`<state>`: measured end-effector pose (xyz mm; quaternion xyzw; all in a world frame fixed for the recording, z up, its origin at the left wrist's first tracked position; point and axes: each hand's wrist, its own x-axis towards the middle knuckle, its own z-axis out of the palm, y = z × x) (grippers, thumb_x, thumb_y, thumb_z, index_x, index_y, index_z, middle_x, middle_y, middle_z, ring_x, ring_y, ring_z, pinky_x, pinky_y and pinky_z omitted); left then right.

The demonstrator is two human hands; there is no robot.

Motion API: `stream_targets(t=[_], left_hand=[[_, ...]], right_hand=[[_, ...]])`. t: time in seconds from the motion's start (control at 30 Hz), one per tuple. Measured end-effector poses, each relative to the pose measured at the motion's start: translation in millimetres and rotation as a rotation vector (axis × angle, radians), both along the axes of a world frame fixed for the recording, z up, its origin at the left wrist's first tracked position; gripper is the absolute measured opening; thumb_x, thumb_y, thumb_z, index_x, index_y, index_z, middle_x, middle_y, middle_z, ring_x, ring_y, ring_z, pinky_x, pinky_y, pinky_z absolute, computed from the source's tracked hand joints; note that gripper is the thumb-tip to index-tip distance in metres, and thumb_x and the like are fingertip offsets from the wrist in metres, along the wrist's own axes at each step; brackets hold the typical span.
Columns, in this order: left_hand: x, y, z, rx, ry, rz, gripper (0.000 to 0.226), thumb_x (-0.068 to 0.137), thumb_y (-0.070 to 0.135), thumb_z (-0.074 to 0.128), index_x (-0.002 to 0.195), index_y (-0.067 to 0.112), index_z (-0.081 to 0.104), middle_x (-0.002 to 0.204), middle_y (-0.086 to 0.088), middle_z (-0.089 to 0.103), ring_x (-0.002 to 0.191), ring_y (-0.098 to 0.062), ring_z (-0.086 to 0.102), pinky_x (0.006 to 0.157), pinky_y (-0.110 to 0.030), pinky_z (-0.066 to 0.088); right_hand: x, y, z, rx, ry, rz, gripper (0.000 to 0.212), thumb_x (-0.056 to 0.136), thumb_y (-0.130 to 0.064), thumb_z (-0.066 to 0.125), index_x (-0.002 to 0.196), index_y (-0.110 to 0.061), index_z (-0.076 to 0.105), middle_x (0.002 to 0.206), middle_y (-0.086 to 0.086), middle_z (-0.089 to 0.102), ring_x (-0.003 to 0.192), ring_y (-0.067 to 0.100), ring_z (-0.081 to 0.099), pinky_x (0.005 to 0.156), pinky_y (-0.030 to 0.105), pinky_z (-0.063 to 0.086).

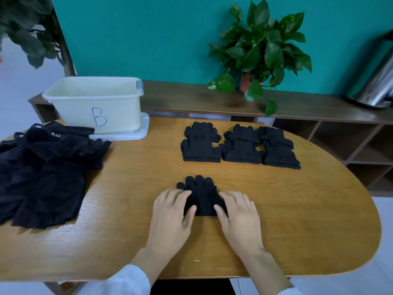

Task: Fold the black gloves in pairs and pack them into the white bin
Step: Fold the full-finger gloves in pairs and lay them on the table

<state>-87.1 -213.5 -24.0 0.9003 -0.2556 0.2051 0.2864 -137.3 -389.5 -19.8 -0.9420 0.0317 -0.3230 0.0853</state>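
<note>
I see my left hand (172, 211) and right hand (236, 211) lying flat and spread on either side of a black glove pair (202, 195), fingers pressed onto its edges and thumbs on its lower corners, neither closed around it. The pair lies on the wooden bench (297, 220) near the front edge, fingertips pointing away from me. Farther back on the bench sit the folded gloves (239, 145), set close together in two rows. To the left, a loose heap of dark clothing (44, 173) covers that end of the bench. Behind the heap stands the white bin (93, 103), marked with a blue letter B, resting on a white lid (138, 133). Past the bench runs a low shelf with a potted plant (259, 50).
</note>
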Motion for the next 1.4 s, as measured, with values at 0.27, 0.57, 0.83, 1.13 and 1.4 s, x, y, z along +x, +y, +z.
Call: stream_targets(t=[0.27, 0.57, 0.83, 1.13, 1.4], left_hand=[[9.8, 10.3, -12.1, 0.509, 0.033, -0.201, 0.066, 0.104, 0.053, 0.014, 0.155, 0.011, 0.01, 0.161, -0.002, 0.002, 0.15, -0.018, -0.001, 0.116, -0.035, -0.003], [21.6, 32.6, 0.7, 0.439, -0.072, -0.325, 0.067, 0.098, 0.055, 0.03, 0.15, 0.013, 0.036, 0.157, -0.001, 0.028, 0.148, -0.012, 0.02, 0.119, -0.029, 0.009], [34.0, 10.2, 0.8, 0.41, -0.095, -0.351, 0.053, 0.094, 0.043, 0.036, 0.122, 0.012, 0.068, 0.127, -0.002, 0.065, 0.122, -0.01, 0.057, 0.109, -0.038, 0.035], [42.0, 13.2, -0.6, 0.098, 0.165, -0.419, 0.08, 0.093, 0.069, 0.014, 0.136, 0.017, 0.057, 0.141, 0.005, 0.053, 0.133, 0.008, 0.034, 0.115, -0.009, 0.01], [44.7, 6.3, 6.9, 0.118, 0.114, -0.39, 0.073, 0.092, 0.067, 0.025, 0.141, 0.019, 0.051, 0.144, 0.008, 0.049, 0.136, 0.007, 0.031, 0.116, -0.011, 0.01]], right_hand=[[-2.2, -16.7, 1.0, -0.252, 0.513, 0.189, 0.066, 0.103, -0.056, 0.012, 0.155, -0.015, 0.006, 0.161, -0.001, -0.001, 0.149, 0.014, -0.008, 0.116, 0.036, -0.006], [-16.3, -26.5, 5.0, -0.373, 0.408, 0.15, 0.066, 0.102, -0.055, 0.025, 0.146, -0.009, 0.04, 0.153, 0.005, 0.036, 0.146, 0.017, 0.025, 0.112, 0.038, 0.019], [1.9, -12.9, 5.1, -0.392, 0.389, 0.164, 0.068, 0.096, -0.054, 0.029, 0.14, -0.008, 0.05, 0.146, 0.007, 0.048, 0.141, 0.019, 0.035, 0.111, 0.037, 0.022], [25.7, -5.2, 5.6, -0.29, 0.206, 0.232, 0.055, 0.073, -0.029, 0.075, 0.123, -0.009, 0.067, 0.123, 0.006, 0.068, 0.12, 0.017, 0.06, 0.103, 0.037, 0.046], [45.2, -7.1, 1.8, -0.255, 0.095, 0.217, 0.063, 0.043, -0.008, 0.093, 0.104, -0.01, 0.076, 0.101, 0.005, 0.075, 0.098, 0.016, 0.071, 0.086, 0.034, 0.056]])
